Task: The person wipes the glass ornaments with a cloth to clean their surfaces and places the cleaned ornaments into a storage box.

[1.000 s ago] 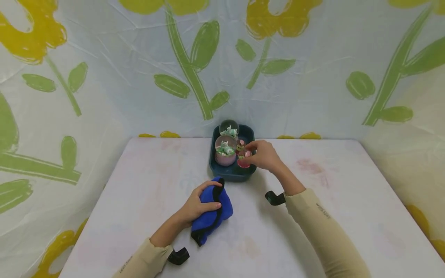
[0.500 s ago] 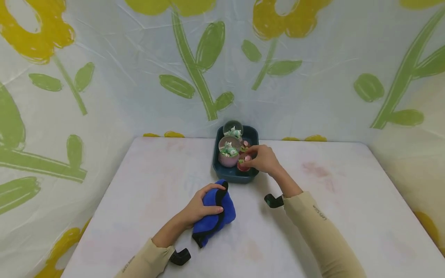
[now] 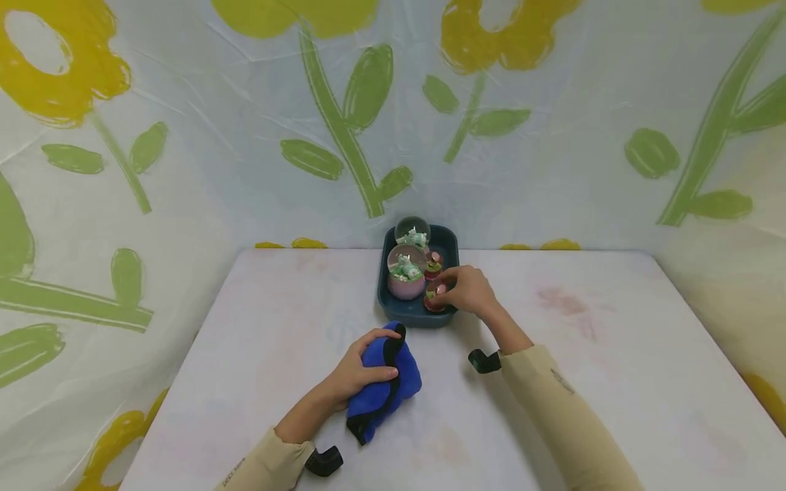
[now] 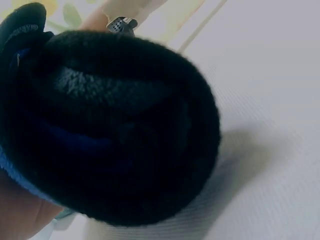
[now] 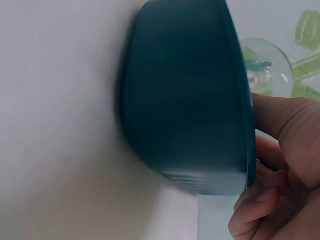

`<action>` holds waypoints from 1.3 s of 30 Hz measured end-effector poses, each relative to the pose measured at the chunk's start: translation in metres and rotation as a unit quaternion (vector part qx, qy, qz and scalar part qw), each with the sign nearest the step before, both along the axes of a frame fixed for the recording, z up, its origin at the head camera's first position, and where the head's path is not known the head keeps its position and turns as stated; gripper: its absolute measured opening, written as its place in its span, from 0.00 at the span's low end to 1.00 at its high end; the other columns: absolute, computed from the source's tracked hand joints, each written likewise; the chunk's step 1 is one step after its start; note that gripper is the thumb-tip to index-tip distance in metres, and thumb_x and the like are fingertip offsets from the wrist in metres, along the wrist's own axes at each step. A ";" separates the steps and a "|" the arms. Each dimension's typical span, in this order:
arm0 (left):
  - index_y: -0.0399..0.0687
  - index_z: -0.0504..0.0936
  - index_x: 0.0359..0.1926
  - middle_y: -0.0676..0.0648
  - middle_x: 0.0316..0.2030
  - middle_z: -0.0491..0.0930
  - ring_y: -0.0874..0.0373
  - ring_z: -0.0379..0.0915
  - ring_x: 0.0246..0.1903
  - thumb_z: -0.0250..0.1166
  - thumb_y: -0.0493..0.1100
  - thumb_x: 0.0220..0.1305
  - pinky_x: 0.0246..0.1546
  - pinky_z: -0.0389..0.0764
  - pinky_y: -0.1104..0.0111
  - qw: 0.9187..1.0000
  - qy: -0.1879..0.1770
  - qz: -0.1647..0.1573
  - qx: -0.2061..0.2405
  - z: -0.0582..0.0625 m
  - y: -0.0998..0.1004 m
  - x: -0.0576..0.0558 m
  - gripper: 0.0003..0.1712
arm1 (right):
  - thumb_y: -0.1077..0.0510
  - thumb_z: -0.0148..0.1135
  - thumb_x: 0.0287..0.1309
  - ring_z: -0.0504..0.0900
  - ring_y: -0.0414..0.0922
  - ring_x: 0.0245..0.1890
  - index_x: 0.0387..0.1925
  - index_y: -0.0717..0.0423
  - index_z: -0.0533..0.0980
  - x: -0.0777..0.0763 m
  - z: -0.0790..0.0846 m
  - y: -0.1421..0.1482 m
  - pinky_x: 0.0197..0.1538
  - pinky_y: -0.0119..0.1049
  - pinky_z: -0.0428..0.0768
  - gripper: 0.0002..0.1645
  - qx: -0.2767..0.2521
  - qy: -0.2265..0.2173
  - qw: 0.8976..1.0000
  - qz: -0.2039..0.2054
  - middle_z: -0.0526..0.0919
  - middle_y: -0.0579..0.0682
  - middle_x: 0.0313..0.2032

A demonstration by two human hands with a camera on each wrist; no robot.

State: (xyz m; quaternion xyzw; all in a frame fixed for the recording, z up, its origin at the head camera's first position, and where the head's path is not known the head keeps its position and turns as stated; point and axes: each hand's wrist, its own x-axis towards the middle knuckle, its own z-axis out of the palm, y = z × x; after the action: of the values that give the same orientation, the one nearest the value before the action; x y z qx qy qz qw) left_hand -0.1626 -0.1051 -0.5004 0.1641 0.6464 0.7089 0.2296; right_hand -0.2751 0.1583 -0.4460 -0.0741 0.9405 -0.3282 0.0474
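Note:
In the head view, my left hand [image 3: 362, 372] grips a folded blue cloth [image 3: 402, 382] with black trim, thumb and fingers spread over it. The left wrist view is mostly filled by the dark rolled end of the cloth [image 4: 125, 125]. My right hand [image 3: 469, 290] reaches over the right rim of a dark teal tray [image 3: 414, 319] and pinches a small snow globe [image 3: 434, 305] with a red base at its front right. Close behind stands another small snow globe [image 3: 433, 268]. Two larger snow globes [image 3: 405, 283] stand on the tray's left side. In the right wrist view, the tray wall [image 5: 185, 100] hides the fingertips.
The tray stands near the back edge of a white table [image 3: 276, 327], just ahead of the cloth. Behind the table hangs a white curtain [image 3: 233, 170] with yellow flowers and green leaves. Black wrist mounts [image 3: 485, 361] stick out from both sleeves.
My right hand and the pinched small snow globe have moved slightly down toward the tray's front. My left hand keeps its grip on the cloth. The head view has shifted a little.

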 end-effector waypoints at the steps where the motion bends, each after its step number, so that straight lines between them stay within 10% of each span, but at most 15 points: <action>1: 0.53 0.71 0.62 0.41 0.64 0.62 0.45 0.63 0.58 0.70 0.42 0.57 0.54 0.68 0.53 1.000 0.004 0.007 -0.003 -0.001 0.000 0.000 0.31 | 0.52 0.78 0.45 0.77 0.51 0.41 0.48 0.59 0.82 -0.001 -0.002 0.000 0.41 0.45 0.76 0.27 0.001 0.000 1.000 0.001 0.84 0.55 0.42; 39: 0.53 0.71 0.64 0.44 0.66 0.60 0.45 0.61 0.60 0.70 0.41 0.58 0.57 0.65 0.54 0.999 0.012 0.039 -0.019 -0.004 -0.010 -0.006 0.32 | 0.45 0.79 0.41 0.79 0.48 0.39 0.46 0.50 0.83 -0.001 -0.007 -0.006 0.37 0.43 0.74 0.29 0.052 0.003 0.998 -0.035 0.85 0.47 0.40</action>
State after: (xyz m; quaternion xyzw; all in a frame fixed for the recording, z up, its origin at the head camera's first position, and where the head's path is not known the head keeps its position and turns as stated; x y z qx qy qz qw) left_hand -0.1688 -0.1152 -0.5043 0.1428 0.6680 0.7031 0.1975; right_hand -0.2760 0.1519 -0.4526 -0.0391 0.9586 -0.2797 0.0367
